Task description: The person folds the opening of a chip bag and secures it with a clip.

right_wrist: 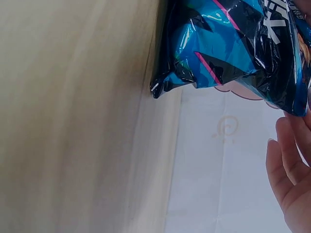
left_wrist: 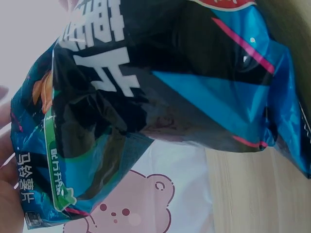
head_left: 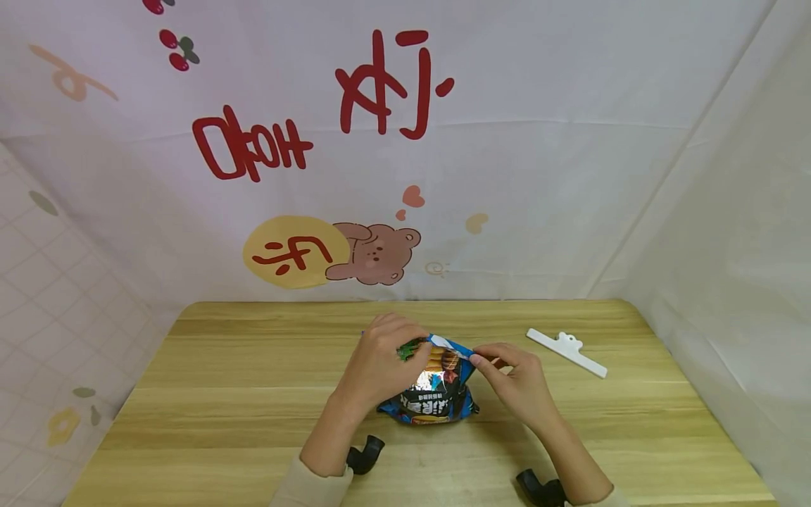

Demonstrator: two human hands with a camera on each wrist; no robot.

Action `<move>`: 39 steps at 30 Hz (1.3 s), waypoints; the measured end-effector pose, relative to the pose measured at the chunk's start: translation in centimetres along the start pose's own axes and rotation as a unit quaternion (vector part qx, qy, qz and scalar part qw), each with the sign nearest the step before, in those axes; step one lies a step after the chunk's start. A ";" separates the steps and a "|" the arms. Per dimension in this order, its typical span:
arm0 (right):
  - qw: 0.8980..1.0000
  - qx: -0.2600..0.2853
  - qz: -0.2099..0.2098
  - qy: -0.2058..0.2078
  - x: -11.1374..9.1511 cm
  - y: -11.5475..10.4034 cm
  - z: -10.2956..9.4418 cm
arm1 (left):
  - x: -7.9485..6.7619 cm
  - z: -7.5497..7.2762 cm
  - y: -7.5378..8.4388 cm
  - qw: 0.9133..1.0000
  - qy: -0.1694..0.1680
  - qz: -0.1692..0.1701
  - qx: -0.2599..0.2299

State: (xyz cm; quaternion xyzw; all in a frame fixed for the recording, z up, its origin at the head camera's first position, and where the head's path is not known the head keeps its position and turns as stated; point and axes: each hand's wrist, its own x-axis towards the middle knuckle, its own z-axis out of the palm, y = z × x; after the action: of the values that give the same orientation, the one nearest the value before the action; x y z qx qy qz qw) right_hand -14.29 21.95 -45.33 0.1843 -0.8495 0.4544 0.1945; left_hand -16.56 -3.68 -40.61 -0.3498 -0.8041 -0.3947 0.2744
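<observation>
Hands (head_left: 383, 362) both grip the blue-and-black crisp bag (head_left: 437, 405) near the middle of the desk (head_left: 253, 384): we see the left hand curled at its upper left side, and the right hand (head_left: 519, 384) pinching its upper right corner between thumb and finger. We cannot tell whether the bag's lower end touches the wood. Near the forearms we notice two black curved pieces (head_left: 365, 455). Right of the right hand, well apart, lies a white clip (head_left: 567, 353). Behind the desk we find a pale cloth (head_left: 538, 183) printed with a bear (head_left: 380, 255).
</observation>
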 end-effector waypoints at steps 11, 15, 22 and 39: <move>1.000 -0.005 -0.013 0.001 0.1 -0.1 0.0 | 0.1 0.1 0.0 1.000 -0.019 -0.009 0.023; 1.000 -0.011 -0.016 0.002 0.1 0.1 0.1 | 0.1 0.0 0.2 0.999 -0.029 -0.013 0.031; 1.000 -0.014 -0.025 0.003 0.2 0.2 0.2 | 0.2 0.1 0.2 0.997 -0.027 0.012 0.069; 0.998 -0.032 -0.052 0.009 0.3 0.1 0.3 | 0.1 0.7 -0.3 0.994 -0.005 0.051 0.097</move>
State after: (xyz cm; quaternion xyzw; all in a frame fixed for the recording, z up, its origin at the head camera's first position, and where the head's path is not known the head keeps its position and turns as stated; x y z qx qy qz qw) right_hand -14.67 21.65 -45.38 0.2175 -0.8512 0.4179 0.2311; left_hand -16.99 -3.18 -41.00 -0.3636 -0.8212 -0.2984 0.3231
